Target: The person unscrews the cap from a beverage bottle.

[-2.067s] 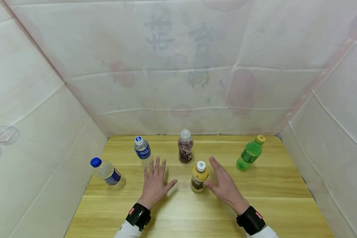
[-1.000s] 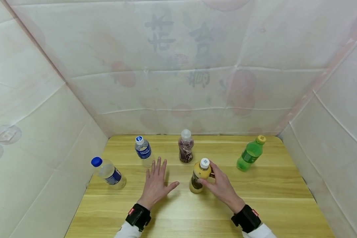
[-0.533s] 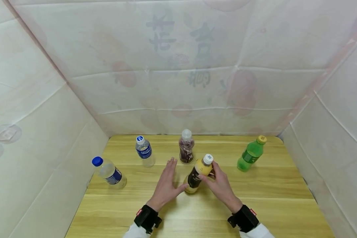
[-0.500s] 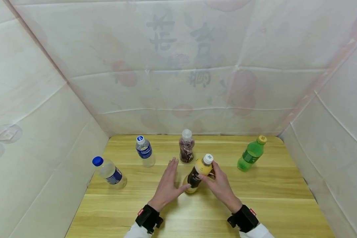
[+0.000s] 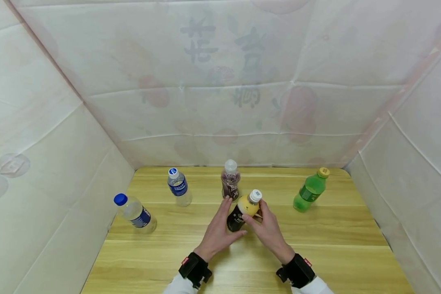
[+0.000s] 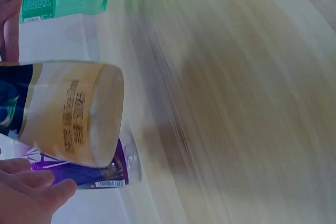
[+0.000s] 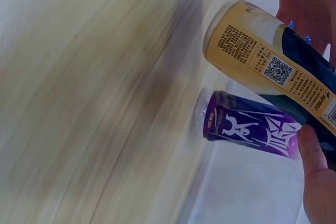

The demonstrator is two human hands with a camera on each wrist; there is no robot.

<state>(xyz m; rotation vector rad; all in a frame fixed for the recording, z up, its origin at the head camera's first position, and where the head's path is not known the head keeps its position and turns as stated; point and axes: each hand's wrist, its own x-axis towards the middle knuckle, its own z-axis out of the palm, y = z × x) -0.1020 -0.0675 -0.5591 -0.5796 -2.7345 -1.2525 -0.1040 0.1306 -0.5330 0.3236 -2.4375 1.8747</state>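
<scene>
My right hand grips a drink bottle near its shoulder, thumb in front and fingers behind. The bottle has a white cap, yellow neck and dark label, and leans with its cap to the right. Its pale base shows above the table in the left wrist view. At its lower left is my left hand, fingers and thumb extended around that side. Right behind stands a purple-labelled bottle with a clear cap, partly covered by the held bottle in the right wrist view.
On the wooden table, a blue-capped clear bottle and a blue-labelled water bottle stand at left. A green bottle with a yellow cap stands at right. Pale cloth walls enclose the back and sides.
My right hand has taken hold of the drink bottle, tilted it and lifted it slightly. My left hand has moved right, from the open table to the bottle's lower part.
</scene>
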